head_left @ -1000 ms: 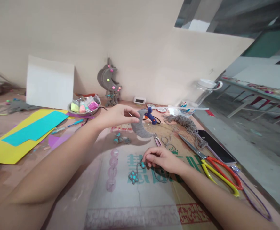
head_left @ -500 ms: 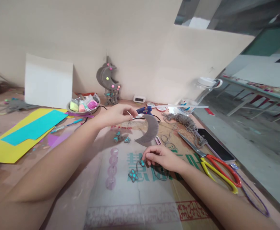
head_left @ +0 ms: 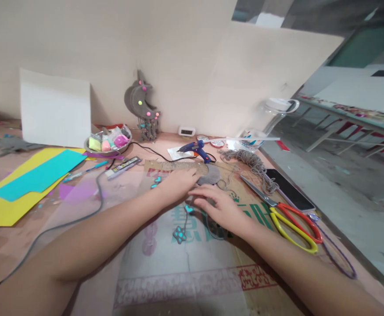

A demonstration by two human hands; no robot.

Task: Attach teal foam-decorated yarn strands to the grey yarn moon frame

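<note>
My left hand (head_left: 183,182) is closed, its fingertips at the left edge of a grey felt crescent moon (head_left: 210,174). The fingers hide the crescent's lower tip. My right hand (head_left: 216,204) lies just below the crescent, fingers curled toward the left fingertips and thumb close under them; anything between them is hidden. Beneath its thumb a small cyan heart (head_left: 188,209) lies on a grey cord, which runs down to a grey star with cyan spots (head_left: 179,235). Further cyan-and-grey pieces (head_left: 156,181) show partly behind my left wrist.
A blue glue gun (head_left: 198,149) rests behind the crescent. On the right are grey yarn (head_left: 249,161), scissors (head_left: 285,219) and a phone (head_left: 288,188). A decorated moon hanging (head_left: 142,103) is against the wall. A bowl of coloured clay packets (head_left: 108,144) and coloured sheets (head_left: 43,173) are left.
My left hand has come down from beside the glue gun to the crescent. My right hand has moved slightly up and left, closing in on it. The heart and star stay below.
</note>
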